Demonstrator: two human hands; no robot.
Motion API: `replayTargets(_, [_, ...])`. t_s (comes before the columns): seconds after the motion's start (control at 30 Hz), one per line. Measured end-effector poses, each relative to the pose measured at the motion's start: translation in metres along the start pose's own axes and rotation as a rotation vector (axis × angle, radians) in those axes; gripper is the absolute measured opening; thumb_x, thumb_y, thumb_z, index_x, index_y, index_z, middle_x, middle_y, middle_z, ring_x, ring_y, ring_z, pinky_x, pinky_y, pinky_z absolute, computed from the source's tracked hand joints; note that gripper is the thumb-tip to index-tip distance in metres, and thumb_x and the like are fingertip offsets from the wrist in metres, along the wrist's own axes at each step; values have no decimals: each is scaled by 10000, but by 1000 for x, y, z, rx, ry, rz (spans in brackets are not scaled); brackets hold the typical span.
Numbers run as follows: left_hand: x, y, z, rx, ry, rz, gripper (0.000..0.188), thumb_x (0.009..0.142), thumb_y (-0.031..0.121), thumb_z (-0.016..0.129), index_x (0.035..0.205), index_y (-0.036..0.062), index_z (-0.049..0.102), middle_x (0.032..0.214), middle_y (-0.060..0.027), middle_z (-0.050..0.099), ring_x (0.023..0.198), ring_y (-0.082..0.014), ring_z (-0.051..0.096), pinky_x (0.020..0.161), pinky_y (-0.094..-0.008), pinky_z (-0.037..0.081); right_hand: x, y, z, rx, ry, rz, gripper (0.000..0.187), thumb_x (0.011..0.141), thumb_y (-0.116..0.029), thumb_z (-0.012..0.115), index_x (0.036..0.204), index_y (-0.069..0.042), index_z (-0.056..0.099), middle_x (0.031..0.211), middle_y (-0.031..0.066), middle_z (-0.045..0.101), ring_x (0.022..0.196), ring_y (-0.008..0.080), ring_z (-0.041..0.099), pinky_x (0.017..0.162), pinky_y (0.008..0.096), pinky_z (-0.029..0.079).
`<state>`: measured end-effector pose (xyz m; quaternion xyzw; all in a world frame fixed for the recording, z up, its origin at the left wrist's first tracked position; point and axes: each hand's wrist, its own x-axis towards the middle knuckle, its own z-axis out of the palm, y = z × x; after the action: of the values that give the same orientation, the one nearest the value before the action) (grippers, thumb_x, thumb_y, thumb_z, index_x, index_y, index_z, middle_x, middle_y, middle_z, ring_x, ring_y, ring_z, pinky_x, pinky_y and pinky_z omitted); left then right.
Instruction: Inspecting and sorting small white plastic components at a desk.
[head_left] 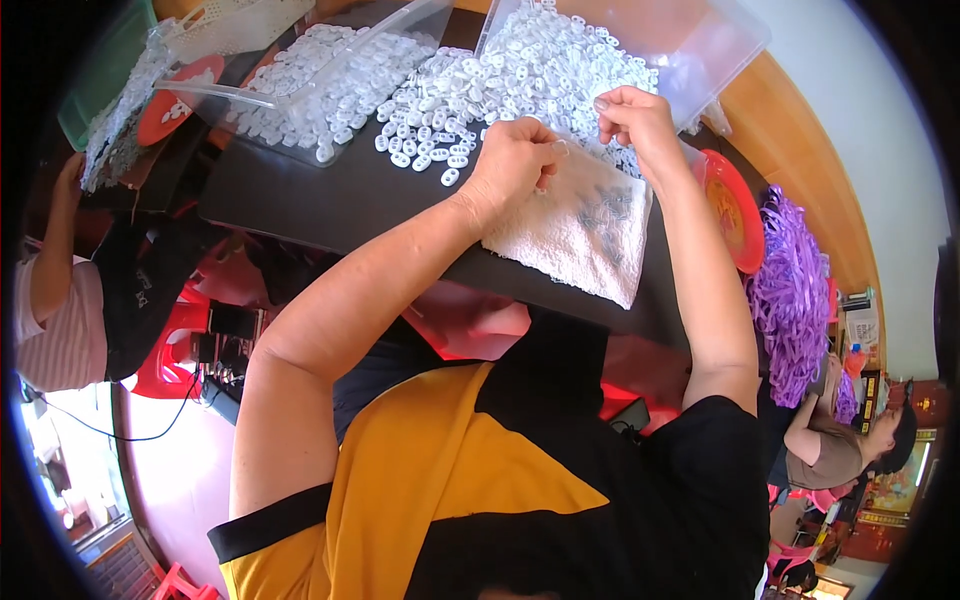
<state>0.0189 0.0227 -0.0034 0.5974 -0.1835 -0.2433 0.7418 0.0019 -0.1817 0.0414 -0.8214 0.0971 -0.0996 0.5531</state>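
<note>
White plastic rings spill in a pale heap across the dark, near-black tabletop. A white textured towel carries grey flecks. On the right sit a red plate and bright purple ribbons; far left, another red plate. Near, a shirt in yellow and black.

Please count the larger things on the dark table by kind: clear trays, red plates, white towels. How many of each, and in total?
Clear trays: 2
Red plates: 2
White towel: 1
Total: 5
The small white rings are too many to count.
</note>
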Motion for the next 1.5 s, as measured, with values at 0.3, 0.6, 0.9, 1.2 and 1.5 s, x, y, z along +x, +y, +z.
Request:
replayTargets(0.3, [1, 3, -4, -103, 85, -27, 124, 849, 89, 650, 859, -26, 604, 648, -49, 568, 461, -98, 486, 368, -241, 342, 2, 16, 2, -158, 24, -116, 127, 823, -149, 671, 891, -42, 668, 713, 54, 659, 591, 164, 605, 570, 271, 447])
replayTargets(0.6, [1, 1, -5, -110, 80, -13, 91, 846, 60, 636, 844, -22, 596, 636, -48, 565, 443, -96, 479, 349, -242, 322, -3, 13, 32, -931, -2, -360, 179, 791, -172, 639, 963, -161, 690, 936, 101, 696, 864, 305, 654, 734, 412, 504])
replayTargets(0.9, [2, 0, -5, -134, 99, -28, 94, 839, 64, 639, 848, -21, 601, 638, -50, 569, 443, -102, 480, 348, -247, 321, -7, 16, 35, -946, 40, -421, 109, 766, -153, 644, 869, -125, 670, 893, 95, 684, 840, 302, 649, 709, 409, 494])
replayTargets(1.2, [3, 1, -6, -177, 117, -62, 97, 833, 64, 635, 864, -23, 604, 663, -59, 570, 456, -117, 481, 359, -255, 326, -31, -2, 20, -741, -246, -265, 172, 766, -222, 663, 825, -61, 662, 782, 123, 671, 748, 306, 643, 662, 401, 480])
replayTargets(1.5, [2, 0, -6, -191, 101, -47, 93, 831, 61, 646, 842, -21, 603, 660, -59, 573, 458, -111, 478, 362, -250, 330, -45, -4, 21, -846, 57, -328, 100, 805, -152, 646, 860, -72, 670, 774, 109, 679, 689, 260, 650, 619, 344, 479])
